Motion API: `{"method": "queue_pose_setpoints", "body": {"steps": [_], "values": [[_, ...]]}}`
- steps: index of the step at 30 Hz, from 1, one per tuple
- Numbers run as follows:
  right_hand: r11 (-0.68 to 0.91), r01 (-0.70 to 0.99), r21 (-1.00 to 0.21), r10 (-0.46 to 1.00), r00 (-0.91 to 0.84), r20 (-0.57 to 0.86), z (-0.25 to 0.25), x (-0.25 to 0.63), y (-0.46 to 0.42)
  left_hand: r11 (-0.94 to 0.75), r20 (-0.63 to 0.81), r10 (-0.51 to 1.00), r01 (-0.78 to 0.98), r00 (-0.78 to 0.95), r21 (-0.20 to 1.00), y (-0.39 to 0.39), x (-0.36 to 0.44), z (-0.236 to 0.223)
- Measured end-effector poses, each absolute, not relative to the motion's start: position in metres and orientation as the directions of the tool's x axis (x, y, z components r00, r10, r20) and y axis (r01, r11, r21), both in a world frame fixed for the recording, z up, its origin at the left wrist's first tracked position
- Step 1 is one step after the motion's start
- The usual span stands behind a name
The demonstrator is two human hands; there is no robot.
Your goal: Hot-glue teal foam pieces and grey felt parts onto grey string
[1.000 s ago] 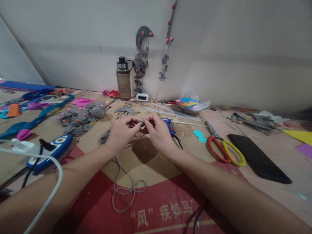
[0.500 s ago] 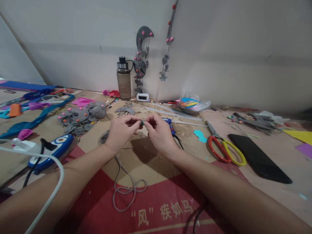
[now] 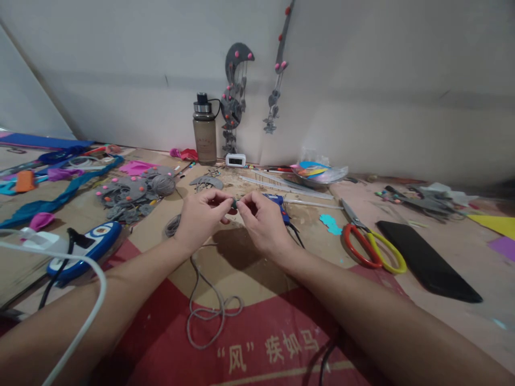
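A small dark green piece (image 3: 234, 204), too tiny to identify, sits between my fingertips above the middle of the table. My left hand (image 3: 200, 219) pinches it from the left with thumb and forefinger. From the other side my right hand (image 3: 263, 222) closes thumb and fingers against it; fingers hide most of the piece. Grey cord (image 3: 220, 310) lies in loose loops below my left wrist, and a coil of the cord (image 3: 172, 226) rests beside that wrist. Behind my right hand is a blue glue gun (image 3: 281, 208), partly covered.
Right of my hands lie scissors (image 3: 358, 241) with red and yellow handles and a black flat case (image 3: 428, 262). A blue power strip (image 3: 107, 241) is at left, near grey felt pieces (image 3: 124, 193). A bottle (image 3: 205, 134) and small clock (image 3: 235, 160) stand at the back.
My hands stay in nearly the same place, fingers shifting slightly around the green piece. My right hand has tilted a little and its fingertips have lowered. Nothing else has moved.
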State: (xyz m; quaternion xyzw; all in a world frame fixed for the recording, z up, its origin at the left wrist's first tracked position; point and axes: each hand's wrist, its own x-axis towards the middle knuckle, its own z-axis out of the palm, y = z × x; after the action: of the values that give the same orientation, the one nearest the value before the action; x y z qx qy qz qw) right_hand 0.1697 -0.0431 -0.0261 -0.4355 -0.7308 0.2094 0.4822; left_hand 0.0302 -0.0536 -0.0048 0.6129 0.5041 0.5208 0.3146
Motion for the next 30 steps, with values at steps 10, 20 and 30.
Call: {"method": "queue_pose_setpoints", "body": {"steps": [10, 20, 30], "values": [[0.481, 0.423, -0.768, 0.871, -0.132, 0.473, -0.0245, 0.1713, -0.0412, -0.282, 0.286, 0.958, 0.200, 0.007, 0.938, -0.0505, 0.0280, -0.0106], [0.459, 0.424, -0.781, 0.883, -0.125, 0.451, -0.0240, 0.1715, -0.0419, -0.236, 0.235, 0.972, 0.127, 0.026, 0.963, -0.0510, 0.0286, -0.0097], [0.442, 0.422, -0.791, 0.892, -0.112, 0.438, -0.0243, 0.1717, -0.0415, -0.185, 0.184, 0.980, 0.002, 0.072, 0.983, -0.0473, 0.0271, -0.0143]]}}
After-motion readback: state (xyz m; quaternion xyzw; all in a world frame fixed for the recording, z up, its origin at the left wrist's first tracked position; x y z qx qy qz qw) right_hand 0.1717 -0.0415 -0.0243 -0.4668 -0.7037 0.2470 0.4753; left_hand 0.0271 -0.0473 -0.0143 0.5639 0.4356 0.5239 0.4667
